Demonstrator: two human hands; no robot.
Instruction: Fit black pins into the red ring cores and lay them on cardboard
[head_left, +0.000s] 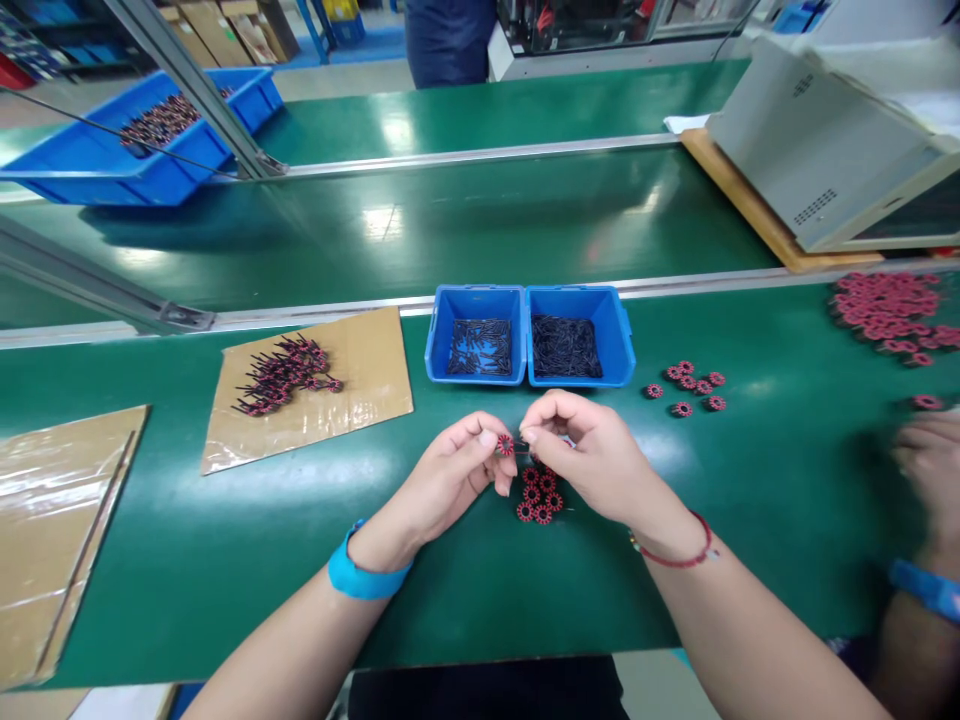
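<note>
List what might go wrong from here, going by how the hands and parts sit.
1. The small ring, pinched in the left hand's fingertips, might slip and mix with the loose rings.
2. The right hand is close above those rings and might knock some aside.
3. The stalked rings are heaped on the cardboard, so their dark stalks could tangle.

Glossy smooth tabletop (210, 560), plastic bins (442, 340), shiny cardboard sheet (360, 380), metal rail (690, 284)
</note>
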